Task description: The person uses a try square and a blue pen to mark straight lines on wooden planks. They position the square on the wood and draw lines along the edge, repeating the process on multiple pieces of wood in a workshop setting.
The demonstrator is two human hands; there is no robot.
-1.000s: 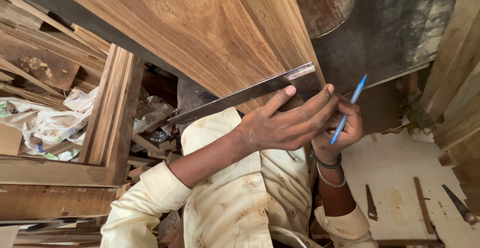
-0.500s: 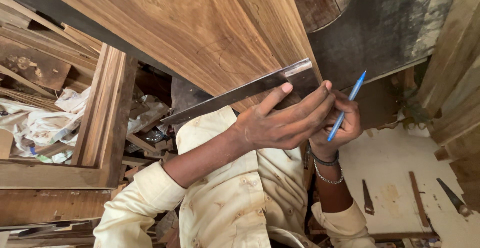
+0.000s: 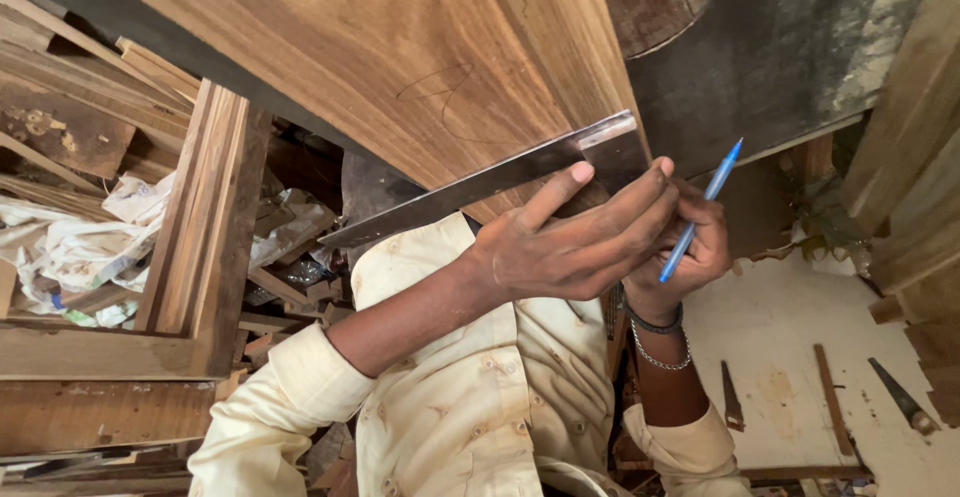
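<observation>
Head view: a broad wooden board (image 3: pixel 380 57) fills the upper half of the frame, running diagonally from upper left toward the centre, with a faint pencil scribble on its face. To its right stands a dark grey panel (image 3: pixel 790 47) with a rusty round form at its top edge. At left, a stack of timber frames (image 3: pixel 190 247) lies among crumpled white sheeting (image 3: pixel 70 247) and offcuts. At lower right, a pale floor (image 3: pixel 790 357) carries several narrow dark strips and a pointed blade-like piece. The person's cream shirt (image 3: pixel 470 387) occupies the lower centre and hides whatever lies beneath it. A metal try square (image 3: pixel 470 189) lies against the lower edge of the board, its long blade pointing down-left and its stock at the board's right edge. The left hand (image 3: pixel 570 242) rests on the stock end of the square, fingers extended and laid close together along it, the index fingertip touching the blade; this hand covers most of the stock and part of the right hand. The right hand (image 3: pixel 690 252), wearing a dark band and a chain bracelet at the wrist, sits just behind the left and pinches a blue pen (image 3: pixel 700 212) between its fingers, tip pointing up-right, near the board's edge but apart from it.
</observation>
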